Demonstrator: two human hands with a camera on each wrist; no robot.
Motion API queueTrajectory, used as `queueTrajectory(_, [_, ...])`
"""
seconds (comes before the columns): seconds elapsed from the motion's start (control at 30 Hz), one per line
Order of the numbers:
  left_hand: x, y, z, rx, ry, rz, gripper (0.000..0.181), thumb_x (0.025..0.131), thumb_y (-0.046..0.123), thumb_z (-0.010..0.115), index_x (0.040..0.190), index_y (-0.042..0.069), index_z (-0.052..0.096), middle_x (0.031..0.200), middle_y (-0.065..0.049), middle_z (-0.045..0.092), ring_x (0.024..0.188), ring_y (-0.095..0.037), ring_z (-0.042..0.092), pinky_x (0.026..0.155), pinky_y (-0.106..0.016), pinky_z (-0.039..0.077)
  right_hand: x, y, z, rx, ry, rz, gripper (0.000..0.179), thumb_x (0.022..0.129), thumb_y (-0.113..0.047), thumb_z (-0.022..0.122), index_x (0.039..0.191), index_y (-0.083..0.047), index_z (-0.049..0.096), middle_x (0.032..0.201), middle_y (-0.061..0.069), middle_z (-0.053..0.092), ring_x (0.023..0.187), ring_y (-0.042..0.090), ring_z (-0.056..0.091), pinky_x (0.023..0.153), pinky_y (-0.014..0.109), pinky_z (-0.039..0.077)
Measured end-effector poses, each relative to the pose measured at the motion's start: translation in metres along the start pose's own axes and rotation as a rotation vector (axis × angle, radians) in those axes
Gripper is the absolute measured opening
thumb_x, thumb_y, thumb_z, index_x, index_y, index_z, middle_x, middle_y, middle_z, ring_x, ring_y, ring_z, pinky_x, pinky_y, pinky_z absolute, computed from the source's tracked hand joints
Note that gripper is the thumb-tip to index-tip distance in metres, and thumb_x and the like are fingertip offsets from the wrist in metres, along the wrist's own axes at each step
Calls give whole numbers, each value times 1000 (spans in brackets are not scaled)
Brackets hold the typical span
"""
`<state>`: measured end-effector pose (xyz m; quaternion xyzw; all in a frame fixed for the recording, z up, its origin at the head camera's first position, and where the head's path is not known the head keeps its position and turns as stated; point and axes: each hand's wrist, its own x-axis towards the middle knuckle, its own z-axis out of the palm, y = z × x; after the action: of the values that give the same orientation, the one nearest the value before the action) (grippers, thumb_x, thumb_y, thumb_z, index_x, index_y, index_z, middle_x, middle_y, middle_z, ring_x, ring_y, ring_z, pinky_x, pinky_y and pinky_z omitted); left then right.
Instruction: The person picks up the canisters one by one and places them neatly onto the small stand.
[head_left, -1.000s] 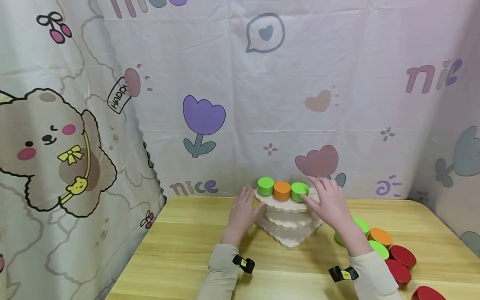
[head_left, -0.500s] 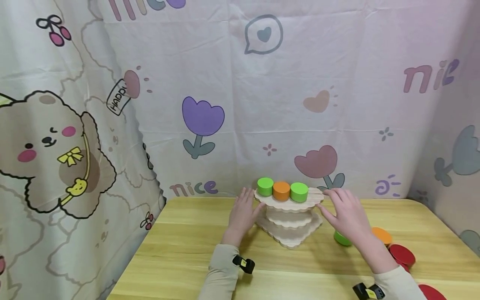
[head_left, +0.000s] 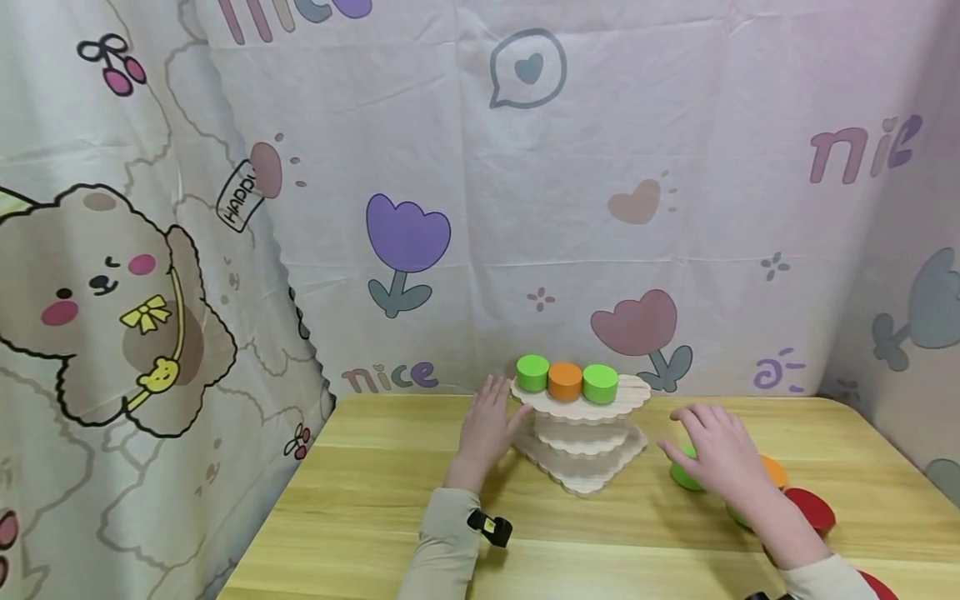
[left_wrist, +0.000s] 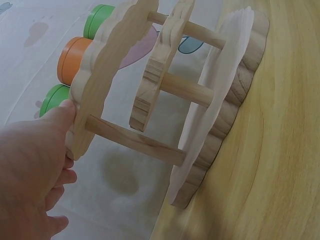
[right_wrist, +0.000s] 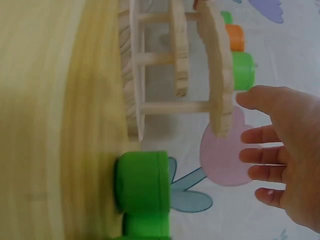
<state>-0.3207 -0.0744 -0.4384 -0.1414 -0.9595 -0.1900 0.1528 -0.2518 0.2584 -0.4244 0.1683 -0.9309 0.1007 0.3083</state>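
Observation:
A tiered wooden stand with scalloped edges sits on the table, its layers joined by round posts. On its top tier stand a green cylinder, an orange cylinder and another green cylinder in a row. My left hand holds the left edge of the top tier; in the left wrist view the thumb lies against the rim, the fingers beside and below it. My right hand hovers right of the stand with spread fingers and nothing in it, above a green cylinder it partly hides.
Right of the stand lie more cylinders, partly behind my right arm: an orange one, a red one and another red one near the front. A patterned cloth hangs behind the wooden table.
My right hand has left the right-hand green cylinder on the top tier and moved right and down, over the loose cylinders. My left hand and the stand stay in place.

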Motion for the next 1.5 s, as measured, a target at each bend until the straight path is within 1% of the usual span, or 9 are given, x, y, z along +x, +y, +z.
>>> queueTrajectory(0.17, [2,2,-1,-12,-1,7,74,99,58,35,149,3,35,157,-14,33,150,-32,23,122,-52,21,-4,16,9,-31,-126,36,44,79,-38,78,106,-6,65,106,14,64,101,37,58,76,53,48])
queueTrajectory(0.33, [2,3,-1,-22,-12,4,74,100,57,36,149,2,35,158,-14,32,150,-33,22,122,-52,21,-10,29,16,-52,-248,64,51,75,-44,78,105,-5,66,105,16,65,100,36,57,76,53,47])
queueTrajectory(0.5, [2,3,0,-27,-11,0,74,99,57,36,150,2,35,158,-13,31,150,-32,22,122,-52,20,-13,35,21,-53,-315,81,54,71,-48,80,103,-6,66,102,14,65,96,33,56,75,52,47])
queueTrajectory(0.6, [3,2,0,-23,-8,4,75,99,58,36,150,3,34,158,-13,31,150,-32,22,122,-51,20,-12,37,22,-56,-331,79,55,69,-47,82,102,-7,66,101,12,64,93,31,56,74,52,48])
queueTrajectory(0.73, [5,2,1,-19,-8,6,76,99,59,34,150,3,34,158,-13,31,151,-31,21,122,-51,19,-11,38,21,-57,-345,57,54,65,-43,86,102,-7,66,98,10,62,89,28,53,70,49,47])
queueTrajectory(0.9, [5,-1,5,-28,-7,4,76,99,59,35,150,3,34,158,-14,32,151,-32,21,122,-51,20,-13,39,19,-59,-386,15,60,60,-32,90,108,-7,65,101,9,60,91,28,51,70,47,46])
queueTrajectory(1.1, [6,-3,4,-12,-6,12,77,99,61,33,150,3,34,158,-14,31,150,-32,22,122,-52,20,-14,38,18,-47,-416,5,62,60,-27,91,112,-5,64,103,10,60,93,28,51,73,46,46])
queueTrajectory(1.27, [5,-2,1,8,-14,22,76,99,60,34,150,3,35,158,-14,31,150,-32,22,122,-52,20,-14,37,18,-25,-409,14,63,61,-29,91,112,-4,63,104,10,60,93,28,51,75,47,46])
queueTrajectory(1.5, [4,-4,-1,48,-18,31,76,99,59,33,150,2,35,157,-16,33,150,-33,22,122,-53,19,-10,34,15,-11,-346,8,59,65,-32,88,111,-3,63,103,10,61,96,30,53,74,46,45])
